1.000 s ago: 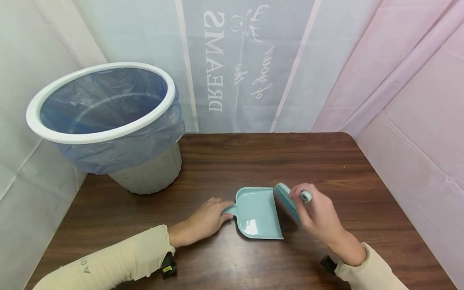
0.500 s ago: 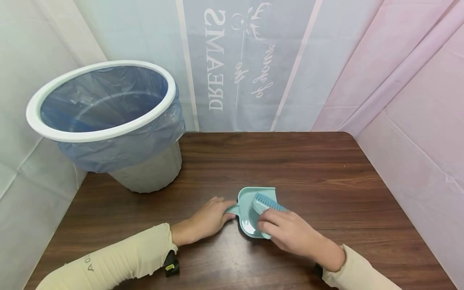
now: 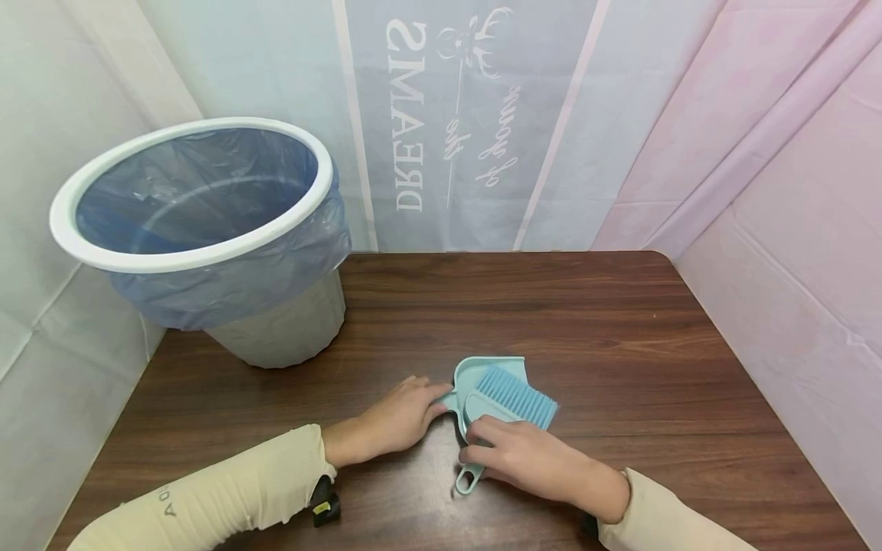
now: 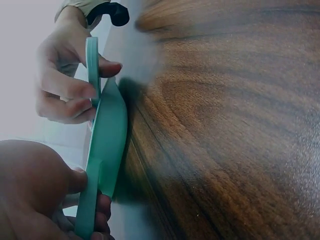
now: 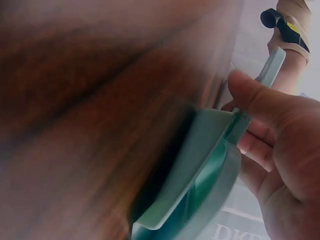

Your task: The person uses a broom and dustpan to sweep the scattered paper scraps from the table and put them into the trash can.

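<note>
A pale teal dustpan (image 3: pixel 475 369) lies on the wooden table, its front edge facing right. My left hand (image 3: pixel 395 419) grips the dustpan's short handle between thumb and fingers. Across the pan rests a matching hand brush (image 3: pixel 518 396), its blue bristles toward the upper right and overhanging the front edge. The right hand (image 3: pixel 527 461) pinches the brush at its handle, and the looped handle end shows beyond the fingers. From the left wrist, the brush handle (image 4: pixel 93 67) stands above the dustpan's side (image 4: pixel 112 130). Much of the pan's inside is hidden by brush and hand.
A grey bin (image 3: pixel 303 325) with a white rim and blue bag liner stands at the back left of the table (image 3: pixel 620 306). Pale cloth (image 3: pixel 427 222) with printed lettering hangs behind, and pale sheets enclose both sides.
The right hand has brought the brush leftward from beside the dustpan's front edge onto the pan, then turned it so the bristles show. The left hand and dustpan have barely shifted.
</note>
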Tool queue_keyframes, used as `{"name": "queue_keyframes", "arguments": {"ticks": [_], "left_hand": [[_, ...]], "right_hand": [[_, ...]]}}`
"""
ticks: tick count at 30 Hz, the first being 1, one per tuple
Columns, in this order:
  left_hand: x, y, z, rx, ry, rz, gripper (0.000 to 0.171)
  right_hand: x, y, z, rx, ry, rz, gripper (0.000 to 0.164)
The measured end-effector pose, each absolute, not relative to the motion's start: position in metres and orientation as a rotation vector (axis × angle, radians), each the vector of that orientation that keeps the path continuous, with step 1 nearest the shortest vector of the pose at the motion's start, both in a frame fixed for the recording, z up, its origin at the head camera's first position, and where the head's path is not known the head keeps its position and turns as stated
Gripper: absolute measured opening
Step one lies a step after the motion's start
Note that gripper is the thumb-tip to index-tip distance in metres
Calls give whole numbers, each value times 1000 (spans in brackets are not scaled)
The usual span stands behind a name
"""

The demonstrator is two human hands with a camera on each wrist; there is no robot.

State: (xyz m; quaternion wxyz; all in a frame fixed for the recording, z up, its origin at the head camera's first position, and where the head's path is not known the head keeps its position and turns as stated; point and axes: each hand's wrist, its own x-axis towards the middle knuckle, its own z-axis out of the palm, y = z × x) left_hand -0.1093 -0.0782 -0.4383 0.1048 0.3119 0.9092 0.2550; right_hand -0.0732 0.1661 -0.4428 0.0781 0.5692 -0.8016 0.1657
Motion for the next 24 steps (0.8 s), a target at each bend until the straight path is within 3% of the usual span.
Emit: {"name": "queue_keyframes", "arguments": {"ticks": [18, 24], "left_hand": [[-109, -81, -437, 875, 2698, 784, 40], [-111, -83, -431, 861, 2761, 745, 42]], "right_hand": [[-69, 164, -443, 1662, -2417, 412, 29], [-69, 167, -440, 1704, -2427, 411, 57]]}}
